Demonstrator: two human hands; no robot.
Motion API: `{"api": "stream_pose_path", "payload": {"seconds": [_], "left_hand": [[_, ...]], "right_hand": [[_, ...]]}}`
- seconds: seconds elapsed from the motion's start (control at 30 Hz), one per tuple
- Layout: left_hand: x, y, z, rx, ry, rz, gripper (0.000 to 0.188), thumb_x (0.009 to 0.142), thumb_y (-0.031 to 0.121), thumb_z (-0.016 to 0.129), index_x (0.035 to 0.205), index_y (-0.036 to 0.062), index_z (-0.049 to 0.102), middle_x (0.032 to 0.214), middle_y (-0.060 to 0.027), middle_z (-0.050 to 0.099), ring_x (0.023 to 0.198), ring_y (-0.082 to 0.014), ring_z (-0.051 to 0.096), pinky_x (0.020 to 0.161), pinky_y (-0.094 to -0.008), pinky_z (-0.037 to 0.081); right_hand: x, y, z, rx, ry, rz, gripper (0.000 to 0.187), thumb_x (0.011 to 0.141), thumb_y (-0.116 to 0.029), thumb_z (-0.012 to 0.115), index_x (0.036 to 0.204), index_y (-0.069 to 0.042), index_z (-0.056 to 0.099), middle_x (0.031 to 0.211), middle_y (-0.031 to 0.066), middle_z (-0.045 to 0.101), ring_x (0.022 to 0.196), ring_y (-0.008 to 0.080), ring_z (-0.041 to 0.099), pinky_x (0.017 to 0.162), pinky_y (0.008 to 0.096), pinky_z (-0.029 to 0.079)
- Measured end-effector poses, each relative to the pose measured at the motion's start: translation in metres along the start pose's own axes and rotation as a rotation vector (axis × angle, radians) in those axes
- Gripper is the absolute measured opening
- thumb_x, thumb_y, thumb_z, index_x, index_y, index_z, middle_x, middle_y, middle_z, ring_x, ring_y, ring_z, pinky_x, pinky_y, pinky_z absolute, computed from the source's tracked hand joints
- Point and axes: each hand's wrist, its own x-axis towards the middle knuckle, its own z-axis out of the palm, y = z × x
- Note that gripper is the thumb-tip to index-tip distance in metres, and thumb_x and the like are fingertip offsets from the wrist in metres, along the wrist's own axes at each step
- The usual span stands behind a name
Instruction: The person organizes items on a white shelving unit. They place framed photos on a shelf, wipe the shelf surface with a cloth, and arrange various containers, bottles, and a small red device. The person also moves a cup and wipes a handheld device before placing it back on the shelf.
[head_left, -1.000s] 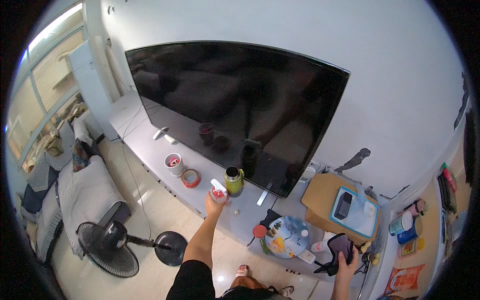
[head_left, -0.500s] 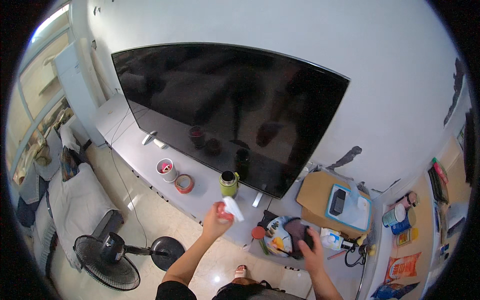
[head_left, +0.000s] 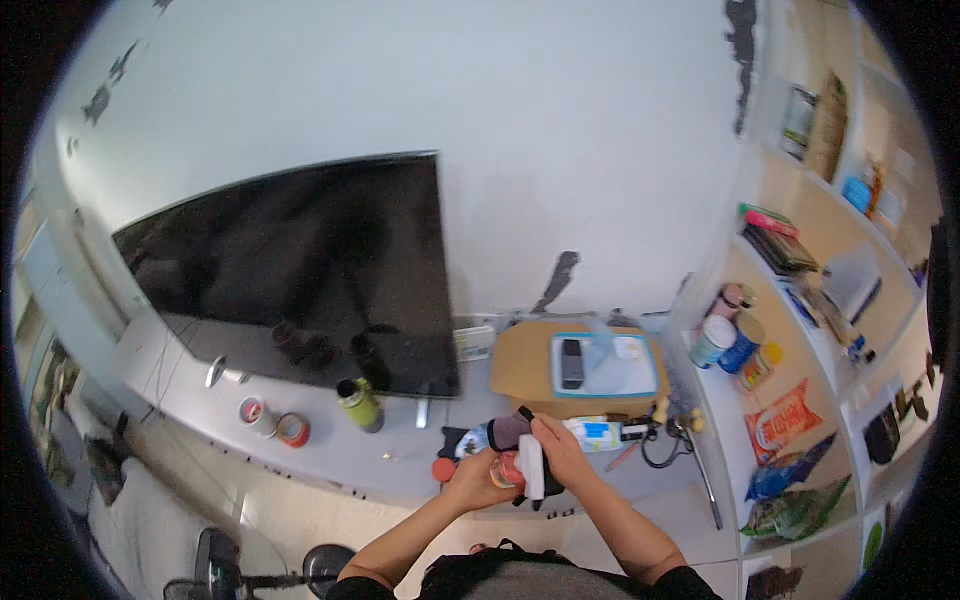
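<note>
My left hand (head_left: 480, 484) is closed around a red object with a white, flat, upright part (head_left: 532, 468); its exact kind is unclear. Close beside it, my right hand (head_left: 560, 450) grips a dark purplish, soft-looking item with black edging (head_left: 508, 432). The two held things almost meet, and I cannot tell whether they touch. Behind my left wrist a round red lid (head_left: 443, 469) shows at the counter's front edge. A colourful patterned bag (head_left: 470, 443) lies partly hidden behind my hands.
On the grey counter (head_left: 330, 450) stand a green flask (head_left: 358, 405), a white cup (head_left: 257, 416) and a red tape roll (head_left: 292, 430), before a large television (head_left: 300, 270). An open cardboard box (head_left: 520, 365) sits behind my hands. White shelves (head_left: 745, 440) rise at the right; a black fan (head_left: 325, 568) stands lower left.
My view has swung right. Both hands have come together, the left bringing the red and white object beside the dark purplish item, which is lifted off the patterned bag.
</note>
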Motion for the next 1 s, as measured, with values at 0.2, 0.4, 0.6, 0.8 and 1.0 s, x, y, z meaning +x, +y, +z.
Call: {"api": "stream_pose_path", "payload": {"seconds": [0.2, 0.4, 0.6, 0.8, 1.0], "left_hand": [[0.052, 0.039, 0.064, -0.489, 0.052, -0.032, 0.070, 0.061, 0.007, 0.076, 0.122, -0.0012, 0.043, 0.102, -0.0080, 0.059, 0.094, -0.0176, 0.058, 0.085, -0.0315, 0.046], [0.099, 0.069, 0.121, -0.710, -0.091, -0.066, 0.064, 0.064, 0.005, 0.076, 0.120, 0.0004, 0.044, 0.110, -0.0102, 0.058, 0.099, -0.0181, 0.058, 0.085, -0.0316, 0.047], [0.119, 0.137, 0.165, -0.617, -0.216, -0.023, 0.067, 0.065, 0.005, 0.077, 0.122, 0.0024, 0.044, 0.109, -0.0080, 0.058, 0.096, -0.0159, 0.057, 0.084, -0.0303, 0.047], [0.111, 0.178, 0.228, -0.689, -0.329, -0.038, 0.066, 0.063, 0.007, 0.076, 0.120, 0.0028, 0.044, 0.107, -0.0067, 0.057, 0.098, -0.0136, 0.055, 0.086, -0.0285, 0.044], [0.104, 0.210, 0.257, -0.612, -0.342, 0.129, 0.067, 0.064, 0.010, 0.079, 0.120, -0.0001, 0.045, 0.109, -0.0094, 0.057, 0.101, -0.0162, 0.056, 0.090, -0.0318, 0.044]], "right_hand": [[-0.059, -0.020, -0.041, -0.505, 0.430, -0.503, 0.028, 0.086, -0.010, 0.050, 0.110, 0.004, 0.052, 0.123, 0.0210, 0.046, 0.108, 0.0369, 0.044, 0.093, 0.0409, 0.033], [-0.126, 0.002, -0.111, -0.857, 0.516, -0.614, 0.017, 0.077, -0.006, 0.056, 0.091, 0.003, 0.057, 0.116, 0.0191, 0.050, 0.099, 0.0356, 0.048, 0.085, 0.0432, 0.039], [-0.180, -0.012, -0.169, -0.516, 0.825, -0.460, 0.017, 0.084, -0.008, 0.051, 0.092, 0.007, 0.053, 0.120, 0.0232, 0.044, 0.107, 0.0365, 0.045, 0.093, 0.0405, 0.034], [-0.187, -0.020, -0.199, -0.490, 0.859, -0.553, 0.023, 0.087, -0.009, 0.047, 0.105, 0.006, 0.050, 0.125, 0.0218, 0.042, 0.111, 0.0384, 0.041, 0.096, 0.0434, 0.031], [-0.197, 0.017, -0.277, -0.147, 0.690, -0.278, 0.039, 0.095, -0.024, 0.030, 0.114, 0.005, 0.050, 0.112, 0.0232, 0.054, 0.107, 0.0354, 0.048, 0.095, 0.0372, 0.034]]}}
